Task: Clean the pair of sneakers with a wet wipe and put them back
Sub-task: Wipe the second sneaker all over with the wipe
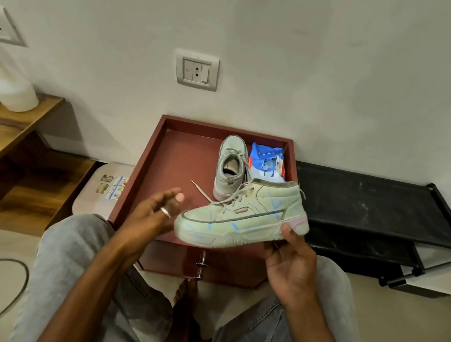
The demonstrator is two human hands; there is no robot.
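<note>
Presently, right hand (290, 261): its fingers (288, 233) are clamped on the heel end of the held sneaker (241, 217), thumb on the side of the sole and the rest curled underneath.
Left hand (147, 218): its fingers (171, 195) are apart and relaxed and hold nothing. The palm is just beside the toe; I cannot tell whether it touches.
Held sneaker: it lies side-on between the two hands, toe toward the left fingers. Blue marks streak its side and sole edge, and its lace (201, 189) trails beyond the left fingers.
Second sneaker (230, 165): it stands upright just beyond the held one, farther from both hands, inside the maroon drawer (181, 155).
Wet wipe pack (267, 161): it sits in the same drawer beyond the right fingers, just beside the second sneaker. The held shoe's collar partly hides it.
Shoe rack (368, 202): black, well out to the right of the right fingers.
Step in hand: it looks like the first shoe is lifted and presented, with wiping not yet begun, since neither hand has a wipe.
Next move calls for: the free left fingers to reach past the toe to the pack and pinch out one wipe while the right grip keeps the shoe steady. The marked side already faces up for rubbing.
</note>
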